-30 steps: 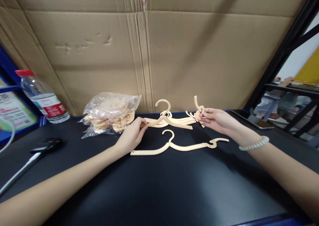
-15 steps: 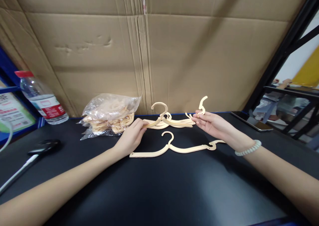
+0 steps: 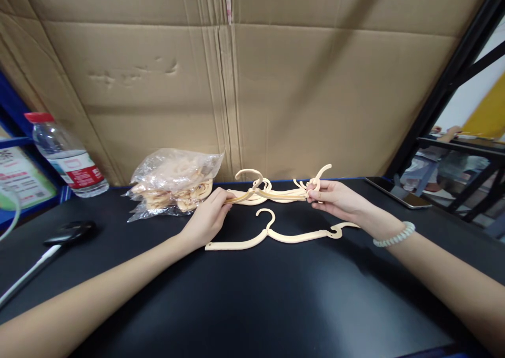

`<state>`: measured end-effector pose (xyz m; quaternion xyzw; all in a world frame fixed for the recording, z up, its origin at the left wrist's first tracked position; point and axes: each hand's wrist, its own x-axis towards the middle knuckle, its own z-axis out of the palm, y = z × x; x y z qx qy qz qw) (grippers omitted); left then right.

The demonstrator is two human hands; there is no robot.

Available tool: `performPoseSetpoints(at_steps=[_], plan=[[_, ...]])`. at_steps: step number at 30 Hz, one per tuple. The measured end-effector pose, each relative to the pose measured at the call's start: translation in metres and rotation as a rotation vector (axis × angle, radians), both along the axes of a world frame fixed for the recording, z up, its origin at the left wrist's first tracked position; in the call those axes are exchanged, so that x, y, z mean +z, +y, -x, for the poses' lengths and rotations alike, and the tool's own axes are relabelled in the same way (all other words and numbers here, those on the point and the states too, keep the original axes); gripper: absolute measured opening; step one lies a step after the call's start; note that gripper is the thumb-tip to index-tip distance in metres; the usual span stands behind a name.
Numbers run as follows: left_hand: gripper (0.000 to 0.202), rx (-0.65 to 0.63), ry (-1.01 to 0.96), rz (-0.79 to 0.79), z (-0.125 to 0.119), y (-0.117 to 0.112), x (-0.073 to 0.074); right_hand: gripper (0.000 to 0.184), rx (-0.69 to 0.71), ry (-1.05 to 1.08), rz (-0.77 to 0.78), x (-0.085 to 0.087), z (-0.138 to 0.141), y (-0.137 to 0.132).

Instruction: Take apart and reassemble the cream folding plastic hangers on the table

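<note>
My left hand [image 3: 211,213] pinches one end of a cream plastic hanger [image 3: 272,194], held above the table with its hook upward. At the hanger's other end, my right hand [image 3: 333,197] grips a small curved hook piece [image 3: 324,174] between thumb and fingers, touching the hanger's tip. Closer to me, a second cream hanger [image 3: 292,237] lies flat, with a similar hook piece [image 3: 337,231] at its right end. Behind the held hanger lie several stacked hangers [image 3: 246,198], partly hidden by it.
A clear plastic bag [image 3: 173,182] of cream parts sits at the back left. Left of it are a water bottle [image 3: 74,163] and a black device [image 3: 71,233] with a white cable. A phone [image 3: 398,192] rests at the right, before a cardboard wall [image 3: 315,84].
My right hand has closed in, bringing the small hook piece down against the hanger's right end. The held hanger's hook has tilted slightly left and down. My left hand stays put.
</note>
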<state>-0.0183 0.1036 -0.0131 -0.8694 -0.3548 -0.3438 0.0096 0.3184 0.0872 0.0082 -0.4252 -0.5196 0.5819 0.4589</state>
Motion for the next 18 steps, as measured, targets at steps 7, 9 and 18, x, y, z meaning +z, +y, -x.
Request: performPoseSetpoints(at_steps=[7, 9, 18], plan=[[0.014, -0.007, -0.006, -0.004, 0.0006, 0.0006, -0.001, 0.021, 0.084, -0.03, 0.048, 0.002, 0.0017, -0.0023], [0.014, -0.008, -0.008, -0.004, 0.0004, 0.0004, -0.0009, 0.019, 0.107, -0.006, 0.073, 0.0029, 0.0035, -0.0036], [0.014, -0.025, -0.012, -0.002, 0.0004, 0.0004, -0.002, 0.013, 0.089, 0.024, 0.117, 0.0003, 0.005, -0.0028]])
